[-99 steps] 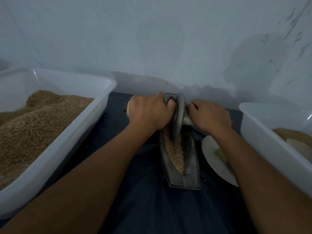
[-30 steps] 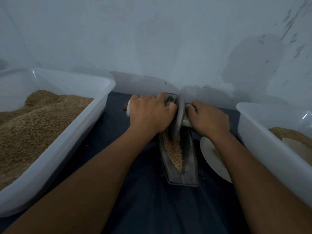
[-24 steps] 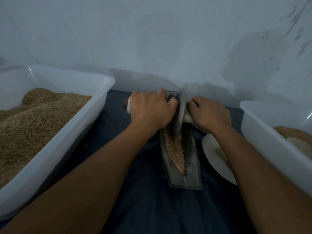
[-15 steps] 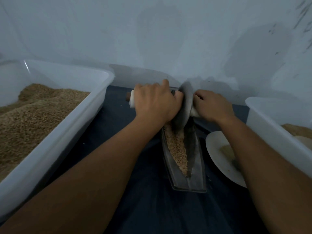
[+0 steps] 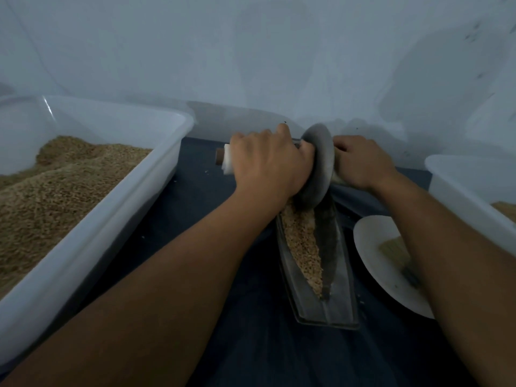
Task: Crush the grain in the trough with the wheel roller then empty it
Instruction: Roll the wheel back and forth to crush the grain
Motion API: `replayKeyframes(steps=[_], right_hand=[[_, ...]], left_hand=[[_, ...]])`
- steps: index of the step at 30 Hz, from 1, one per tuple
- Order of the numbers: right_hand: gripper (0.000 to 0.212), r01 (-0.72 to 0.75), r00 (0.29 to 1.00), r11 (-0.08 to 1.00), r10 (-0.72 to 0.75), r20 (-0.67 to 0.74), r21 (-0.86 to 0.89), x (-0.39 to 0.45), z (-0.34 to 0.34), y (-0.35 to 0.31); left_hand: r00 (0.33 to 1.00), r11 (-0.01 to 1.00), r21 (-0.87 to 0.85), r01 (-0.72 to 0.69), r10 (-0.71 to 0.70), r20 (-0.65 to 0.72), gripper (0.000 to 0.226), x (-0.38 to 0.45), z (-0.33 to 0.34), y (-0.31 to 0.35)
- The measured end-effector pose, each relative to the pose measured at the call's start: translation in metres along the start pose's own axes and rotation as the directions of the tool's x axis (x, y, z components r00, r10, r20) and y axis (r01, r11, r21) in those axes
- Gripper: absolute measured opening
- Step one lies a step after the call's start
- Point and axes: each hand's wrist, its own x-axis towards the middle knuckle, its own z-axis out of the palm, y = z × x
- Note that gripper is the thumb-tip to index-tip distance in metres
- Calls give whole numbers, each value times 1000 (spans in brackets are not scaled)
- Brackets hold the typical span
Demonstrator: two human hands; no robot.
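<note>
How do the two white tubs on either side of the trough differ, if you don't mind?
The left tub shows nearly whole and is heaped with grain; the right tub is cut off by the frame, with only a low patch of grain showing. Both are white plastic on the dark cloth.

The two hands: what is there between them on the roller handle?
In the head view, the grey wheel stands between the left hand and the right hand.
</note>
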Motion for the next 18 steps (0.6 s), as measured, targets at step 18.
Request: replayKeyframes(steps=[18], right_hand=[[38, 45, 999, 999, -45, -8, -11, -20, 0, -3]], left_hand=[[996, 995, 56, -83, 84, -19, 47, -22, -15, -3]])
